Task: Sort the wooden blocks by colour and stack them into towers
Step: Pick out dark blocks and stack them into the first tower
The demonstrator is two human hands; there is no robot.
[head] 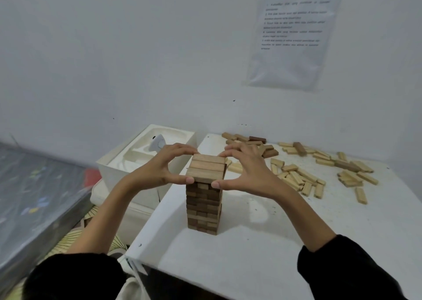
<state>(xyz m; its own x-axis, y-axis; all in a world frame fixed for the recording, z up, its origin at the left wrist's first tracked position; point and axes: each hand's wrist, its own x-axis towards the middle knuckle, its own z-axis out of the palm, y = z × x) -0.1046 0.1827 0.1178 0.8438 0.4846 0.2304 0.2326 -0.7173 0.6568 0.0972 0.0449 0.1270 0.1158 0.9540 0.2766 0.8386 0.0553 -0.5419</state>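
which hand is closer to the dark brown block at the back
Right. The right hand, on the tower, is just in front of the dark brown block; the left hand holds the tower's opposite side, farther away.

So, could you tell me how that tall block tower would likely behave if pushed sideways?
The tower is tall on a narrow base, so it would probably tip rather than slide. Its stacked layers look slightly uneven, so blocks may shift. The left hand and right hand pinch only its top; lifting likely leaves the rest.
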